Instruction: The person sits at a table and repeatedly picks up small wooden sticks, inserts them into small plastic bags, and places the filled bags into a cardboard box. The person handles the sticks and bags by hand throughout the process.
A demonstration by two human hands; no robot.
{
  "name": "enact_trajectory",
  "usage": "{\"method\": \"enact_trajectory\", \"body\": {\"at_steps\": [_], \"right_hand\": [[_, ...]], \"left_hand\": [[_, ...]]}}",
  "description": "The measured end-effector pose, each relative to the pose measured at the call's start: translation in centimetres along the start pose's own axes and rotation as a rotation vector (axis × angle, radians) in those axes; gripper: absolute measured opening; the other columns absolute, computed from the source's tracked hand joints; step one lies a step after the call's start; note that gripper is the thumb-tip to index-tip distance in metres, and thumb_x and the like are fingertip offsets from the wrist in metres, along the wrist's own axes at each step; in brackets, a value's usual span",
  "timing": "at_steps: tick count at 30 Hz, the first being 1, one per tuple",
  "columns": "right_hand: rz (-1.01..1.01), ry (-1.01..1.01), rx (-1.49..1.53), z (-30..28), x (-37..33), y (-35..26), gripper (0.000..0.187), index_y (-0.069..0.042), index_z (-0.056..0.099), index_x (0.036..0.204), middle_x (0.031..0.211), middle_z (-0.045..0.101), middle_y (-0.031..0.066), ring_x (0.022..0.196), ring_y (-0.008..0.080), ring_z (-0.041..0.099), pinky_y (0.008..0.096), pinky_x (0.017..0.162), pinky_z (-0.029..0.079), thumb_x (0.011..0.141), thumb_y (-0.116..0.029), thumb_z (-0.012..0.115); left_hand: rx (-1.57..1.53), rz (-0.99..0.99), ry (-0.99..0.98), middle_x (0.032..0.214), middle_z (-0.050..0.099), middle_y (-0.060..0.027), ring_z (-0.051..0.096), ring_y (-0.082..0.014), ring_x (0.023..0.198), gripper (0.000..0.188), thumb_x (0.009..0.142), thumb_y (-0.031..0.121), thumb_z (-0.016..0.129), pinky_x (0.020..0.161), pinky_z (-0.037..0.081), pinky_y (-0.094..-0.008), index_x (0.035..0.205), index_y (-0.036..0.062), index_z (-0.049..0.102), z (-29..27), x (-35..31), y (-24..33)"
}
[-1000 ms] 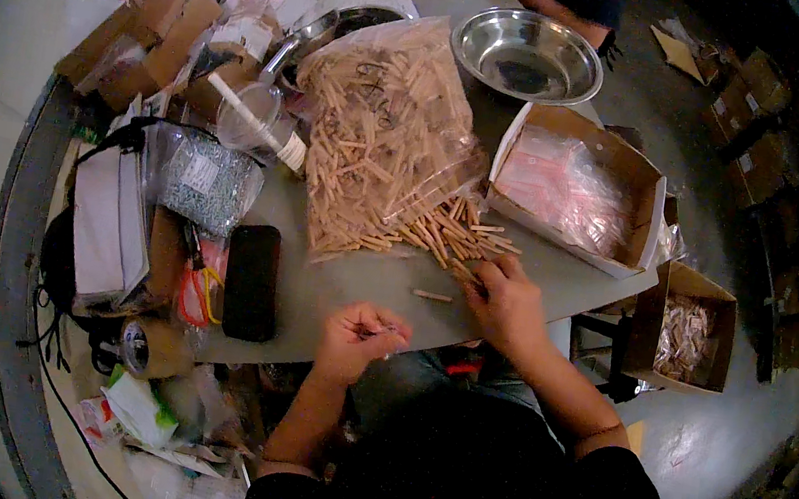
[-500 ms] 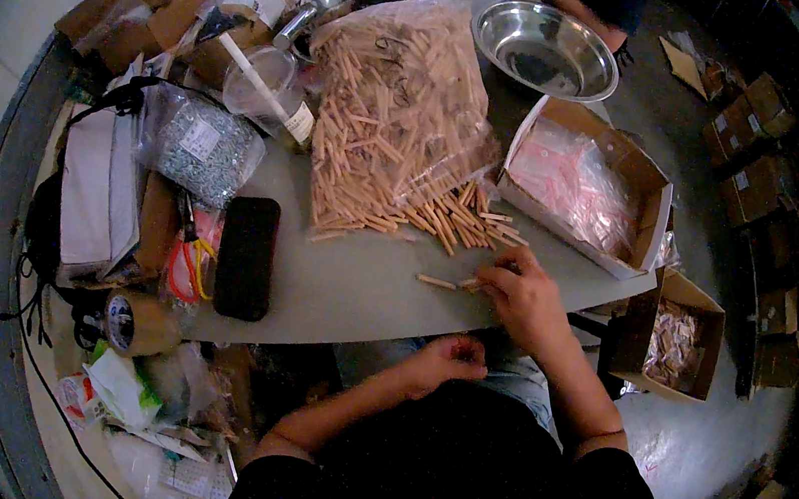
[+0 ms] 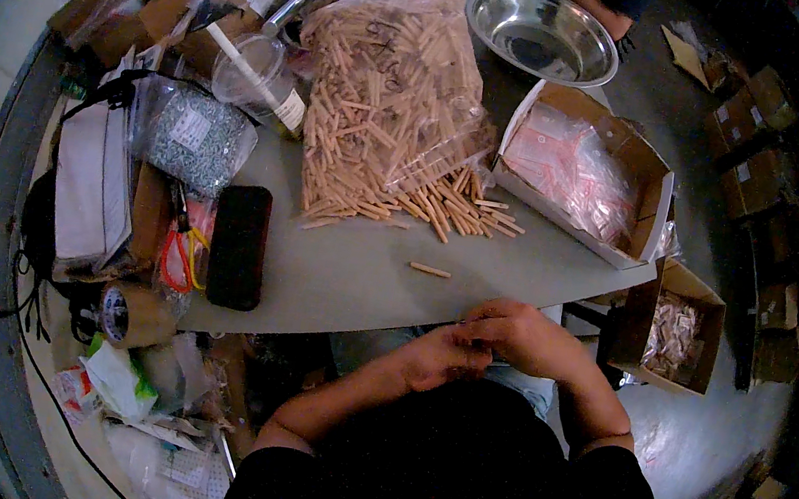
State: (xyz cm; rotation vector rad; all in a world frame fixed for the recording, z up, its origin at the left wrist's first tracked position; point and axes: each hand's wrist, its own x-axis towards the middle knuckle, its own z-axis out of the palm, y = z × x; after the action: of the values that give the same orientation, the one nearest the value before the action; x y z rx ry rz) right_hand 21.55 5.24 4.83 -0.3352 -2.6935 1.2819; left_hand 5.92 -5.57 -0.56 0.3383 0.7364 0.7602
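My right hand (image 3: 513, 334) and my left hand (image 3: 446, 359) meet just off the table's front edge, above my lap. Both have their fingers curled in, the right fingertips against the left ones. Whatever is pinched between them is too small and dark to make out. On the table beyond them lies a single short wooden stick (image 3: 429, 270). Farther back, a large clear plastic bag (image 3: 394, 97) full of such sticks lies open toward me, with a loose pile of sticks (image 3: 461, 207) spilling from its mouth.
Right of the bag stand a cardboard box (image 3: 649, 197) of small clear bags and a steel bowl (image 3: 546, 37). A lower carton (image 3: 673, 336) holds filled packets. At left lie a black phone (image 3: 238, 247), scissors (image 3: 181, 256), a tape roll (image 3: 136, 316) and a bag of metal parts (image 3: 194, 137).
My right hand has drawn back from the sticks on the table to my left hand. Of two sticks near its fingers, one still lies there; the other is out of sight.
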Motion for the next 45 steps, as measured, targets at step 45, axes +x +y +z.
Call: {"method": "enact_trajectory", "body": {"at_steps": [45], "right_hand": [[0.904,1.342,-0.709,-7.5,-20.9,1.6,0.011,-0.001,0.055,0.084,0.077,0.053,0.0126,0.072,0.0296,0.054,0.0373,0.065,0.044,0.083,-0.006,0.064]], "left_hand": [[2.267,0.893,0.394,0.08,0.068,-0.0132,0.065,-0.0297,0.08,0.01,0.078,0.011,0.06,0.079,0.042,-0.0425,0.079,0.006,0.069,5.0,11.6,20.9]]}}
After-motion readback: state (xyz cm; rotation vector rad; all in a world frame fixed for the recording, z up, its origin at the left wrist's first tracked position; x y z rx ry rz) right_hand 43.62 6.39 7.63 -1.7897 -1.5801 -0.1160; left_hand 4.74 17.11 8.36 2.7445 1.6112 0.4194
